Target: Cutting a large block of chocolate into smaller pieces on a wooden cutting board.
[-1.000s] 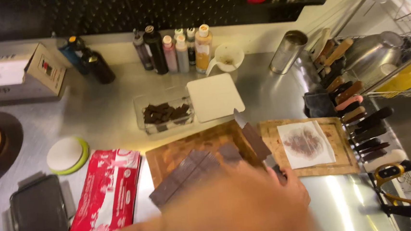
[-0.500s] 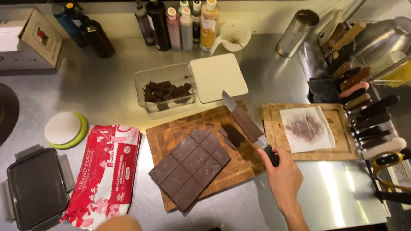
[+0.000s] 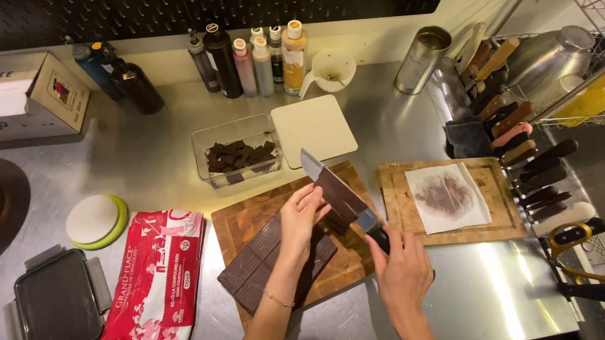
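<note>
Chocolate slab on cutting board, surface's front edge: left hand pressing knife spine, fingers together; right hand clenching handle. Chopping step; needs steady downward press.

Both forearms are showing bare, with no sleeves in view; the left hand is wearing a thin chain bracelet below the wrist, the right hand wearing nothing.
</note>
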